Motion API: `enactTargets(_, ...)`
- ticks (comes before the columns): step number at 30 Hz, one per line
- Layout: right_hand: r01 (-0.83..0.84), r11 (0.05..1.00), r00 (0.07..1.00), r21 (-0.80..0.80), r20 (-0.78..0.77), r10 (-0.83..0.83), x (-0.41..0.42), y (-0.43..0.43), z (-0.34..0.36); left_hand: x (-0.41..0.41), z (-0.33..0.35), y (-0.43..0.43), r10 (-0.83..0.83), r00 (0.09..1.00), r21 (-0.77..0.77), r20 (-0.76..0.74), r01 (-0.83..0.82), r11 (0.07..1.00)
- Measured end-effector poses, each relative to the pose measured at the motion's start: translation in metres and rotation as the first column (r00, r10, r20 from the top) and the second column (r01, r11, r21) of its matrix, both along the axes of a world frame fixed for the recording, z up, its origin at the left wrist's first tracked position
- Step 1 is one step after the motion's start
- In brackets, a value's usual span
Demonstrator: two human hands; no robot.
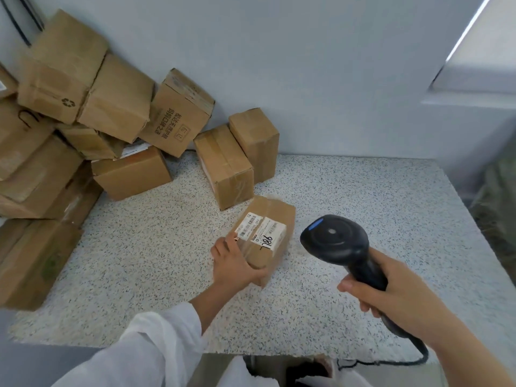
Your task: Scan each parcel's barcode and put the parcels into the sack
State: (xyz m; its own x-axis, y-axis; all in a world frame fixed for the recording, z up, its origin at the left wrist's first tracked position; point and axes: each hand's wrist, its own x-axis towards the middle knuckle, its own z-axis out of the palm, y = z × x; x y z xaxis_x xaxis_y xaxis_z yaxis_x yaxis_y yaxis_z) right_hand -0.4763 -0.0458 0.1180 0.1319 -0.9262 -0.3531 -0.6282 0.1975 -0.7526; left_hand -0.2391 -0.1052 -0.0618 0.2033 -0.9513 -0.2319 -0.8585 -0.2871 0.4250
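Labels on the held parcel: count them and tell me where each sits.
2, both atop the parcel. The smaller label sits by the left hand; the larger label, with handwritten digits, adjoins it toward the scanner. Hidden faces may carry more.

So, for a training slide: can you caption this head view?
Left hand grips a labelled parcel on the speckled table while the right hand holds a black scanner beside it.

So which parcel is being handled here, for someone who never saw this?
On the speckled table, a heap of brown boxes fills the left. The parcel is mid-table, gripped by the left hand, with the black scanner just right of it. It alone shows white barcode labels and handwritten digits on top.
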Motion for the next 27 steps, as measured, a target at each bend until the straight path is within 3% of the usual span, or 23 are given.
enactTargets(5,0.176,0.984,0.982,-0.020,0.066,-0.175,-0.003,0.032,0.002,-0.005,0.027,-0.003,-0.129,0.979,-0.003,-0.155,0.130,0.991)
enactTargets(10,0.369,0.927,0.925,-0.071,0.130,-0.358,-0.024,0.069,0.009,-0.040,0.060,-0.002,-0.288,0.919,-0.101,-0.270,0.270,0.958)
enactTargets(19,0.644,0.748,0.759,-0.159,0.248,-0.601,-0.117,0.157,0.021,-0.155,0.103,0.040,-0.558,0.786,-0.250,-0.266,0.503,0.827)
enactTargets(27,0.696,0.677,0.717,-0.238,0.200,-0.667,-0.247,0.252,0.037,-0.298,0.107,0.115,-0.587,0.736,-0.296,-0.337,0.509,0.808)
